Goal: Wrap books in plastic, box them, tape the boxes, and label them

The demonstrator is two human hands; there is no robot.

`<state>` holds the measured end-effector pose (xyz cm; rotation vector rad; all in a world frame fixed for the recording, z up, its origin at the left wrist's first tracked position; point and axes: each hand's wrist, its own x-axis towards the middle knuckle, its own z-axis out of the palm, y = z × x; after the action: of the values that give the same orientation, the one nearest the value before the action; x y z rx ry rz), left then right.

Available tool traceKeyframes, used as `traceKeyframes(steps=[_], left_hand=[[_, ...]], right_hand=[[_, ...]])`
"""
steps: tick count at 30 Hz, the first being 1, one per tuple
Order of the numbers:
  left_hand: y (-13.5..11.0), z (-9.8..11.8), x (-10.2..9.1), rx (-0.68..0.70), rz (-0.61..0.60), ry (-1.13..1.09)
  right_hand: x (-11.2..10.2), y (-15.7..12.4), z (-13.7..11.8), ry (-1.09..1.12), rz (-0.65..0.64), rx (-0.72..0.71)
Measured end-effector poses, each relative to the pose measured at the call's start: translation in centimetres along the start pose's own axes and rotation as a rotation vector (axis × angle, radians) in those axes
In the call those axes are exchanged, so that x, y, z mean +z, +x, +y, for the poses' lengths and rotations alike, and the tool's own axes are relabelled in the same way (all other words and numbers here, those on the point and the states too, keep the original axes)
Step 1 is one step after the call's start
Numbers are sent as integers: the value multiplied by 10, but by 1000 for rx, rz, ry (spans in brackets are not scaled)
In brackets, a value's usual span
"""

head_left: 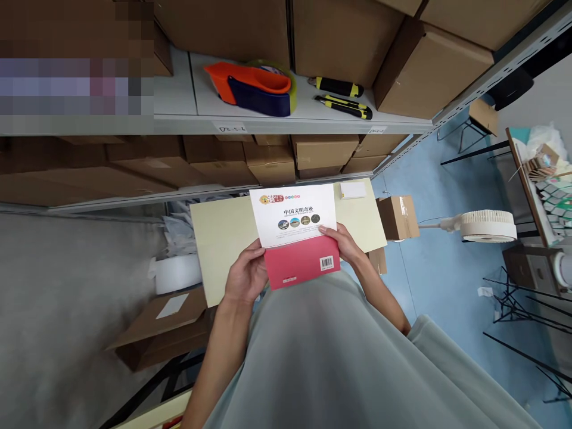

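Between my two hands is a book [297, 238], its white and red back cover facing up, with Chinese print, small round pictures and a barcode. My left hand [246, 271] grips its left edge, the thumb near the cover's side. On the right edge, my right hand [342, 241] holds it with fingers lying on the cover. The parts of both hands under the book are hidden. Beneath it lies a pale yellow tabletop [223, 238], with a small white box [353, 190] near the far right corner.
Ahead, a metal shelf [313, 124] carries cardboard boxes [348, 36], an orange and blue tape dispenser [254, 86] and box cutters [344, 107]. An open carton [165, 322] and white roll [177, 274] are at left. At right are a carton [399, 217] and white fan [488, 226].
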<state>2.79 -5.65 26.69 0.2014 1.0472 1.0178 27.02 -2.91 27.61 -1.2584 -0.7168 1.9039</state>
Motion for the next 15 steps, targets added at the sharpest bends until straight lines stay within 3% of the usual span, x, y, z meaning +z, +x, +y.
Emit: traceKeyframes(steps=[11, 15], left_hand=[[5, 5, -10, 46, -10, 30], [4, 8, -4, 70, 21, 133]], right_hand=[[3, 6, -4, -19, 27, -15], [1, 19, 4, -109, 94, -101]])
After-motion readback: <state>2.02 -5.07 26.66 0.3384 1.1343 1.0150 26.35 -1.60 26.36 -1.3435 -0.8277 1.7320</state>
